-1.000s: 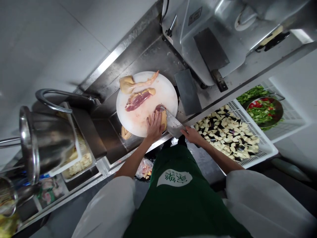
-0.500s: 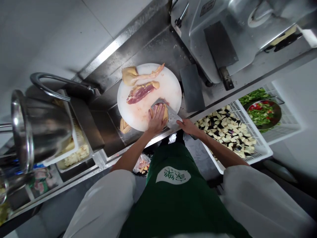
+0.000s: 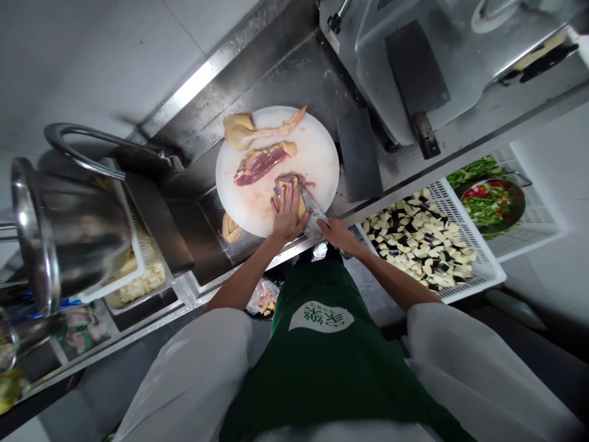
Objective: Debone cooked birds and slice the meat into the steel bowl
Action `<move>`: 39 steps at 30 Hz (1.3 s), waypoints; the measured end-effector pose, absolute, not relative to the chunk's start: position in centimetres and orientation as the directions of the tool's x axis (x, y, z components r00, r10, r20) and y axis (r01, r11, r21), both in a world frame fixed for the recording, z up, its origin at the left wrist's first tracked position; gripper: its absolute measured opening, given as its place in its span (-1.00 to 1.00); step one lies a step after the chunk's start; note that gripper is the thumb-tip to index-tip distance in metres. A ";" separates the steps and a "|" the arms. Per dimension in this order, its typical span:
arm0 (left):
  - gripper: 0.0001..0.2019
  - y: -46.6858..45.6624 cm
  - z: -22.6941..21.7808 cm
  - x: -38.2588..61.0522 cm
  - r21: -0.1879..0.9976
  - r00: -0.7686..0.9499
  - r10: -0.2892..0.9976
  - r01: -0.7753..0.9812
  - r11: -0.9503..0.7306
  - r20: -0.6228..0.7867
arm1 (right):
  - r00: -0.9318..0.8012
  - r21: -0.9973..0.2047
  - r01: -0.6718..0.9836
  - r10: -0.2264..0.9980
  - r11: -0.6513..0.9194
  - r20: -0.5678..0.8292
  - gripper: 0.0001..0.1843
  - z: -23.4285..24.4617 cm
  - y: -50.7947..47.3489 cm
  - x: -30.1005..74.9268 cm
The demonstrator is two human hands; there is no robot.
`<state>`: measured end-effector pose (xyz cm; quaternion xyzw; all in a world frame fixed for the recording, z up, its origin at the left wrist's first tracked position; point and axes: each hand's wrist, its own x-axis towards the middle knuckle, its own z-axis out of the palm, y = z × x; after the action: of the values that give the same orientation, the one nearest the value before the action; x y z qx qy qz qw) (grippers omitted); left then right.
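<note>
**Cleaver meets poultry on round board**

Head view: The left hand lies flat, fingers spread, pinning a meat piece at the near edge of the white board. The right hand is closed round the handle of a cleaver, its blade against that piece. Two more cuts lie farther back. A tray of diced eggplant sits to the right. The green apron carries a white logo, its characters too small to read.
</note>
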<state>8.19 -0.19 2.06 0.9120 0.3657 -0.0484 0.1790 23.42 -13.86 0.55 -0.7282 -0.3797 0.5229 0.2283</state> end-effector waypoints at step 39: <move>-0.35 8.7 2.1 6.3 0.359 0.782 0.615 0.604 -0.711 -0.096 | 0.345 -0.451 0.467 0.626 -0.761 -0.699 -0.51 3.3 -19.8 6.0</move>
<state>6.25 8.71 2.09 0.9249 0.3296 0.0152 0.1889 6.02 -19.81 3.31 -0.8156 -0.3351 0.4638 0.0857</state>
